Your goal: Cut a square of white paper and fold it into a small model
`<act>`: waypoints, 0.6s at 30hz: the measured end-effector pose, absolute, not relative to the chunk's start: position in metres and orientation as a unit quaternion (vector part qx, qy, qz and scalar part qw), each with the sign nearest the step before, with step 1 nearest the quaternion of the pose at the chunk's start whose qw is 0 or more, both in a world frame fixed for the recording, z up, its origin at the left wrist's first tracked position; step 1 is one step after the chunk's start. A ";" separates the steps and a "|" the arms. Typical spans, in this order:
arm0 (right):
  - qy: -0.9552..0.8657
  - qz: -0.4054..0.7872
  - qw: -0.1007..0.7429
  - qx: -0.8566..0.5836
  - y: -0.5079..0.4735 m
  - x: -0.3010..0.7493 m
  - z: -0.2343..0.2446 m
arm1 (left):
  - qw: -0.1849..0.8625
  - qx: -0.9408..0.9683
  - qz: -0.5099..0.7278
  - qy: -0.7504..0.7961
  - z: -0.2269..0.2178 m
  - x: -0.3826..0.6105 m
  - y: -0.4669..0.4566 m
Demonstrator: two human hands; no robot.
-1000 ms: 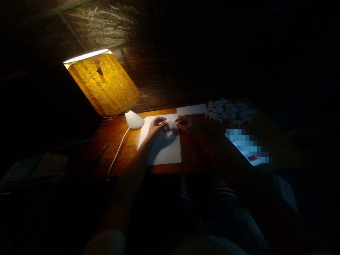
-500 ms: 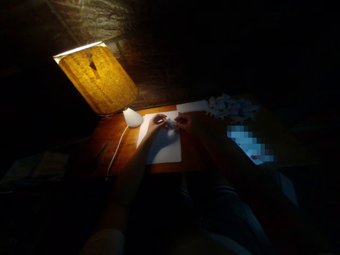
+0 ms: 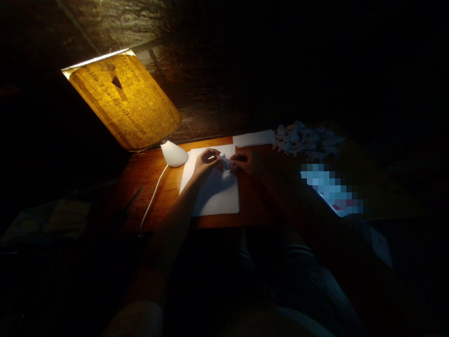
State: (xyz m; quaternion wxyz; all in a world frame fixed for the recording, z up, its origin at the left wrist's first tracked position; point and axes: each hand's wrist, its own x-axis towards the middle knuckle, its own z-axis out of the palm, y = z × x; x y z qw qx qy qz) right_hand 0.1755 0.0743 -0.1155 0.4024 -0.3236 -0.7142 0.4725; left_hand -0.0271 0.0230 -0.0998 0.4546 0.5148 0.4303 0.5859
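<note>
Between my two hands is a small folded paper piece [image 3: 225,162], pale and pointed, held just above a stack of white paper sheets [image 3: 219,199]. My left hand [image 3: 206,161] pinches it from the left between thumb and fingers. From the right, the fingertips of my right hand [image 3: 245,161] close on its other edge. Shadow covers much of my right hand and forearm. The exact shape of the folded paper is too small to make out.
A lit lamp [image 3: 122,100] with a white base [image 3: 174,154] and cord stands left of the sheets. Scissors [image 3: 131,201] lie at the left. Behind are paper strips [image 3: 253,138] and a pile of folded paper pieces [image 3: 307,140]. A glowing phone [image 3: 329,189] lies right on the wooden table [image 3: 159,187].
The folded paper piece has turned slightly between my fingers, and its points show more clearly. My hands stay nearly in place. The whole view has shifted a little.
</note>
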 end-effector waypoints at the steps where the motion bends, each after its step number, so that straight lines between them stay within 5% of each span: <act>1: -0.716 0.472 0.403 -0.320 0.074 0.176 -0.115 | 0.453 0.516 0.585 0.432 -0.100 -0.027 0.023; 12: -0.690 0.486 0.418 -0.335 0.072 0.178 -0.106 | 0.446 0.474 0.602 0.463 -0.100 -0.029 0.023; 18: -0.671 0.488 0.427 -0.359 0.072 0.179 -0.105 | 0.392 0.545 0.511 0.537 -0.098 -0.032 0.020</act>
